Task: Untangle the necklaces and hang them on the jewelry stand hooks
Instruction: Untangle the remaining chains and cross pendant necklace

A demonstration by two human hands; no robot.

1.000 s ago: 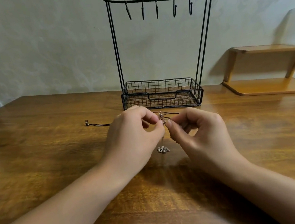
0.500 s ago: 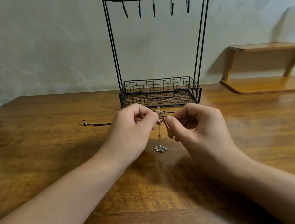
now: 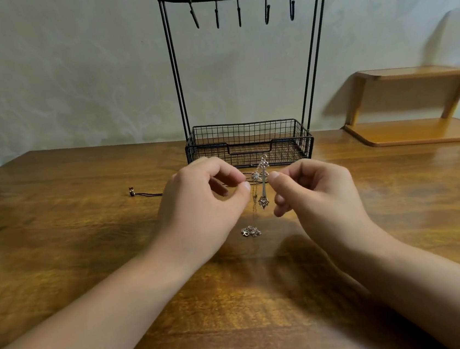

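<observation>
we see both hands raised just in front of the jewelry stand (image 3: 244, 86), which stands on the wooden table (image 3: 56, 222) against the pale wall. the left hand (image 3: 198, 206) has its fingers curled, thumb and forefinger pinching a thin chain (image 3: 254, 197) at its upper end. the right hand (image 3: 314, 193) is curled too, its fingertips (image 3: 274, 175) closed on the chain right beside a long silver pendant (image 3: 264, 183), which hangs upright between the two hands, in front of the stand's wire basket (image 3: 248, 143). a small sparkling charm (image 3: 256, 176) sits just left of the pendant's upper part, between the fingertips of both hands. the chain drops from the left hand's pinch to a small heap of links and a clasp (image 3: 250, 231) lying on the table, nearer to us than the stand. a dark cord necklace (image 3: 145, 194) with a bead at its end lies on the table to the left of the stand's basket, its other end hidden behind the left hand. the stand's five hooks (image 3: 239, 12) hang bare from the top bar. a wooden shelf (image 3: 416, 113) stands to the right of the stand, against the wall
</observation>
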